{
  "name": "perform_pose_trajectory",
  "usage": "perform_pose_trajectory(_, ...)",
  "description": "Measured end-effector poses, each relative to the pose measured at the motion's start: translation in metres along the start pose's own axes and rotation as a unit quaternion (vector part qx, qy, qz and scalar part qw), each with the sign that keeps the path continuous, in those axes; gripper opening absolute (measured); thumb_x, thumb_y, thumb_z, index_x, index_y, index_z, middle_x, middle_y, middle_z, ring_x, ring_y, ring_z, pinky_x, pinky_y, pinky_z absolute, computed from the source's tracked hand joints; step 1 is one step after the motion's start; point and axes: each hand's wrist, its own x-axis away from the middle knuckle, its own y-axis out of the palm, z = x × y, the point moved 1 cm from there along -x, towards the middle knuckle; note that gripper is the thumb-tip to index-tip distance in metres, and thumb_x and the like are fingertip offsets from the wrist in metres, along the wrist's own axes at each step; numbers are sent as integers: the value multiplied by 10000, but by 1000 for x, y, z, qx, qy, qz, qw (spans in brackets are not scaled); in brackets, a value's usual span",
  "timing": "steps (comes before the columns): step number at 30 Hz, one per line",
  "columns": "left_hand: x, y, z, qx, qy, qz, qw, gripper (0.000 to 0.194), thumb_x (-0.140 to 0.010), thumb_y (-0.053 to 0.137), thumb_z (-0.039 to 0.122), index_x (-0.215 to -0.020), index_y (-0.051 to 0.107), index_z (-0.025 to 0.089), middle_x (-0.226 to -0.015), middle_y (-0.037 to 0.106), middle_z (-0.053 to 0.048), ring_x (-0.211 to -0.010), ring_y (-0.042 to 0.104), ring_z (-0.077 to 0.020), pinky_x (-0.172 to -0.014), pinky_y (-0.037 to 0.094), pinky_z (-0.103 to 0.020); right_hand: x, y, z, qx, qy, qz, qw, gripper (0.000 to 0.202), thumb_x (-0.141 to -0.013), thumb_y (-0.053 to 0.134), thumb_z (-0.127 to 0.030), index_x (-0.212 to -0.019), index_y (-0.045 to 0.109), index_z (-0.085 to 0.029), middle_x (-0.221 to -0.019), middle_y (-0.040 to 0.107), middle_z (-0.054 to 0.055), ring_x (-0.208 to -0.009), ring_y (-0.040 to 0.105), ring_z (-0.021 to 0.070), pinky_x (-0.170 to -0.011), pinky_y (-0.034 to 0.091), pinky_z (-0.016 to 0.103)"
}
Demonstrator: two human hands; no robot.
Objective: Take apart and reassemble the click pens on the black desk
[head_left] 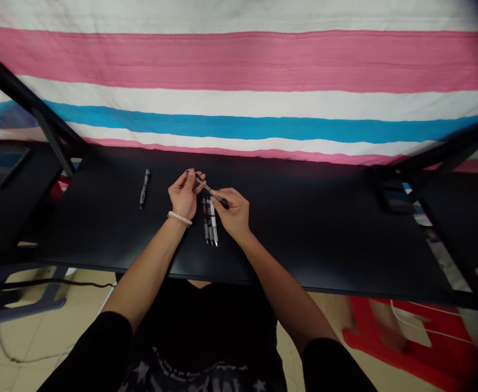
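Observation:
A slim dark pen (203, 184) slants between my two hands above the black table. My right hand (234, 211) is closed around its lower end, fingers wrapped over the barrel. At the upper end, my left hand (184, 191) pinches the pen with thumb and fingertips; a small dark tip shows by the thumb, partly hidden. Just below the hands lie several pens side by side, among them a white-barrelled pen (214, 223) and a dark pen (205, 222), their upper ends partly covered. Farther left, a single dark pen (144, 189) rests apart on the table.
The black table (324, 228) runs up to a striped cloth (239, 65) behind it. Black metal bars slope at both sides. A red stool (410, 348) stands at lower right and a grey stool (38, 305) at lower left, with cables near the floor.

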Motion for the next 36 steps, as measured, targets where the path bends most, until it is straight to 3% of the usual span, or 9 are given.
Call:
perform_pose_trajectory(3,-2,-2,-1,3,5,8,1000,246,-725,847,314,-869,728,154,-846,728,-63,-788,710,-156,-732,574,-276,0,2,2,-45,45,-9,998,198,-877,657,-362,-1008,729,-231,-839,708,33,-701,661,148,-654,560,299)
perform_pose_trajectory(7,-5,-5,-2,11,8,11,1000,263,-716,853,325,-873,730,153,-861,732,-70,-797,711,-162,-736,576,-283,-1,2,3,-29,26,-13,999,165,-843,695,-346,-952,730,-227,-955,709,51,-821,679,159,-716,571,300)
perform_pose_trajectory(10,-5,-5,-1,11,9,18,1000,267,-720,850,330,-878,726,155,-867,733,-69,-801,710,-163,-754,576,-293,-2,2,5,-43,59,-14,997,206,-879,646,-377,-992,719,-221,-861,700,35,-726,665,140,-641,567,279)
perform_pose_trajectory(14,-3,-4,-2,21,11,21,1000,274,-716,852,327,-883,723,151,-857,727,-64,-799,712,-164,-760,579,-303,-1,2,5,-32,31,-7,999,190,-821,717,-368,-955,735,-234,-1077,693,63,-872,681,163,-740,583,310)
perform_pose_trajectory(18,-8,-8,-2,5,19,23,1000,280,-740,834,351,-910,718,162,-889,730,-68,-820,717,-168,-789,578,-319,-1,1,3,-48,77,-5,996,214,-872,662,-394,-977,739,-225,-852,705,41,-691,661,150,-629,568,302)
perform_pose_trajectory(23,-18,-16,3,10,50,74,996,222,-784,797,341,-888,694,175,-894,726,-51,-842,713,-145,-855,560,-321,-3,-6,-7,36,1,27,999,118,-852,698,-335,-864,761,-236,-876,718,45,-791,668,174,-688,561,317)
perform_pose_trajectory(29,-2,-3,-1,3,-13,4,1000,253,-775,811,336,-926,705,163,-892,731,-58,-832,712,-149,-810,572,-294,-1,-7,-11,48,-28,34,998,134,-863,688,-354,-828,754,-243,-895,729,55,-849,690,200,-820,577,377)
perform_pose_trajectory(32,1,-1,-3,13,-24,-2,1000,230,-775,813,309,-916,703,165,-883,731,-52,-822,712,-143,-815,574,-294,1,-6,-6,28,24,16,999,224,-895,642,-419,-845,750,-229,-792,716,46,-734,693,186,-742,590,362)
perform_pose_trajectory(36,-3,-5,-1,19,-11,3,1000,209,-778,809,289,-912,708,165,-885,729,-52,-820,712,-148,-807,575,-302,0,-3,4,-32,92,-18,995,346,-872,656,-474,-1119,686,-233,-802,724,27,-695,705,167,-662,592,308)
